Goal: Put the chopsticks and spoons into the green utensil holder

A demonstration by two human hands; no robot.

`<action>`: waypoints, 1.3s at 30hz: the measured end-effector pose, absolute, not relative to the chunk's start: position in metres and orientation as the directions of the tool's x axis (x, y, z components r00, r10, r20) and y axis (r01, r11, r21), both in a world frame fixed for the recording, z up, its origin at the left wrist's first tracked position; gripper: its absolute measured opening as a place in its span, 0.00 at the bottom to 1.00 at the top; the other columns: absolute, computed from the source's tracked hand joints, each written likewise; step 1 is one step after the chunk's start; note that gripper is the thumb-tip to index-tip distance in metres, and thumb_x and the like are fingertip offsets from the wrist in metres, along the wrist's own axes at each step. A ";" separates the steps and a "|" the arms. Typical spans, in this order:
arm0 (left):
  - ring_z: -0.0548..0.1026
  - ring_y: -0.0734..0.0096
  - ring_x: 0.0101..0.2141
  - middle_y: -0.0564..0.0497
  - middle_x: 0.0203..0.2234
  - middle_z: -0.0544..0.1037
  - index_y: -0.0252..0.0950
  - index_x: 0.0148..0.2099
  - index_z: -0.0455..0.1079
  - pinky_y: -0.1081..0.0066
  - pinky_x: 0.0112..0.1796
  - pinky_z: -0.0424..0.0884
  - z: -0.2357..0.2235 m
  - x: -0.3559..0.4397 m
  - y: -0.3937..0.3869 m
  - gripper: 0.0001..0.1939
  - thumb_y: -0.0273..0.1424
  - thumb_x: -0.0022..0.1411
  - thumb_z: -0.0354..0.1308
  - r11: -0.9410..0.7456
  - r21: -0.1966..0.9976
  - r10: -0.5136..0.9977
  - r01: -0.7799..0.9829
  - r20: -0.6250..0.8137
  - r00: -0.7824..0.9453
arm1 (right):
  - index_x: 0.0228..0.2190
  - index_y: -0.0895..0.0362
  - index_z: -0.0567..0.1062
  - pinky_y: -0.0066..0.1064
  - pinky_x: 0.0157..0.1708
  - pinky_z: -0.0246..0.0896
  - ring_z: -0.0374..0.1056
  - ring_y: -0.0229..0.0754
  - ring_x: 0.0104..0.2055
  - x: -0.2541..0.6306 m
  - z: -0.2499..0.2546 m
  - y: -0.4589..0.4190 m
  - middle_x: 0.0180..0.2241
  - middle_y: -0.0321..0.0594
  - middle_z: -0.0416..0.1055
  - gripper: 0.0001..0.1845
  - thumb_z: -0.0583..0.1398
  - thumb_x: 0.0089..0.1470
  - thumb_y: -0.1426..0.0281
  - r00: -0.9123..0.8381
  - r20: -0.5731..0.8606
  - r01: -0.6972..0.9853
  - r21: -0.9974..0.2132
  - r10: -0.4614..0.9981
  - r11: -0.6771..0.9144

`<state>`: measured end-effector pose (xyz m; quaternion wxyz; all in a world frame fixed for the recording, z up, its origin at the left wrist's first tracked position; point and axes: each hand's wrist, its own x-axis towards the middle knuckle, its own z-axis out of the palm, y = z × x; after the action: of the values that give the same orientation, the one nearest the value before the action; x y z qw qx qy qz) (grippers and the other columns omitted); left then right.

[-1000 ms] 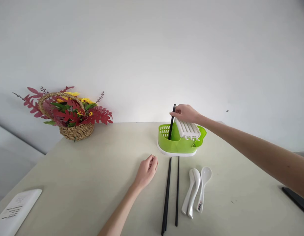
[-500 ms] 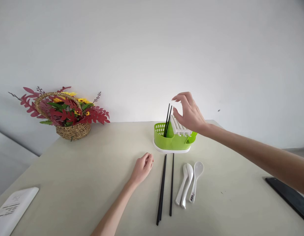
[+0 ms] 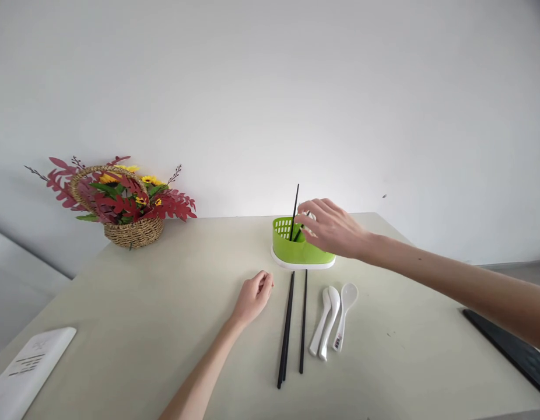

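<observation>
My right hand [image 3: 325,224] is over the green cutlery holder [image 3: 291,252], its fingers curved and apart, hiding the holder's right part. Inside the holder's left compartment, one black chopstick [image 3: 295,207] stands nearly upright. A second black chopstick [image 3: 298,233] leans right, its upper end by my right fingers; whether they touch it I cannot tell. My left hand [image 3: 253,296] rests on the table in a loose fist. Beside it lie black chopsticks [image 3: 287,332] close together and a single black chopstick [image 3: 304,324]. Three white spoons lie to the right, including one face-up spoon [image 3: 349,294].
A wicker basket [image 3: 134,233] of artificial flowers stands at the back left by the wall. A white slotted object [image 3: 42,356] lies at the left edge of the table [image 3: 143,326]. A dark flat object [image 3: 506,347] lies at the right.
My right hand has moved down and slightly left over the holder. One chopstick in the holder now leans farther right. My left hand stays still. The view has shifted slightly.
</observation>
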<state>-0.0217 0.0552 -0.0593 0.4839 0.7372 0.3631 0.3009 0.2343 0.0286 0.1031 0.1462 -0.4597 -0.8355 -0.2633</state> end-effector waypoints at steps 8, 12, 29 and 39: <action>0.58 0.75 0.20 0.59 0.18 0.62 0.39 0.33 0.63 0.72 0.25 0.53 -0.060 -0.023 0.056 0.21 0.48 0.73 0.46 -0.298 0.915 0.820 0.271 0.101 0.563 | 0.50 0.54 0.71 0.43 0.42 0.67 0.69 0.52 0.46 0.251 0.123 0.079 0.52 0.50 0.69 0.13 0.54 0.67 0.66 -0.322 0.432 0.946 0.128 0.843 0.296; 0.58 0.75 0.20 0.59 0.17 0.61 0.39 0.33 0.63 0.72 0.24 0.52 -0.061 -0.023 0.056 0.22 0.49 0.73 0.46 -0.297 0.917 0.819 0.265 0.102 0.564 | 0.56 0.57 0.67 0.50 0.49 0.66 0.66 0.57 0.49 0.258 0.121 0.100 0.54 0.55 0.66 0.21 0.57 0.66 0.61 -0.307 0.513 0.952 0.172 0.802 0.255; 0.61 0.73 0.21 0.58 0.18 0.64 0.39 0.33 0.64 0.72 0.25 0.55 -0.062 -0.022 0.056 0.23 0.50 0.73 0.46 -0.318 0.905 0.815 0.283 0.109 0.568 | 0.60 0.56 0.63 0.54 0.54 0.61 0.61 0.60 0.57 0.257 0.118 0.111 0.59 0.59 0.58 0.22 0.55 0.67 0.64 -0.394 0.585 0.919 0.238 0.709 0.314; 0.64 0.73 0.21 0.57 0.19 0.67 0.39 0.31 0.65 0.72 0.26 0.56 -0.053 -0.022 0.051 0.19 0.46 0.70 0.51 -0.434 0.836 0.786 0.335 0.170 0.594 | 0.46 0.58 0.72 0.39 0.45 0.61 0.68 0.46 0.47 0.194 0.097 0.019 0.49 0.51 0.70 0.12 0.53 0.66 0.80 -0.887 0.260 0.458 0.398 0.381 0.795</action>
<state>-0.0221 0.0510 -0.0527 0.3997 0.7983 0.3511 0.2822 0.1940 0.0195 0.0973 0.0835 -0.2224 -0.9436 -0.2305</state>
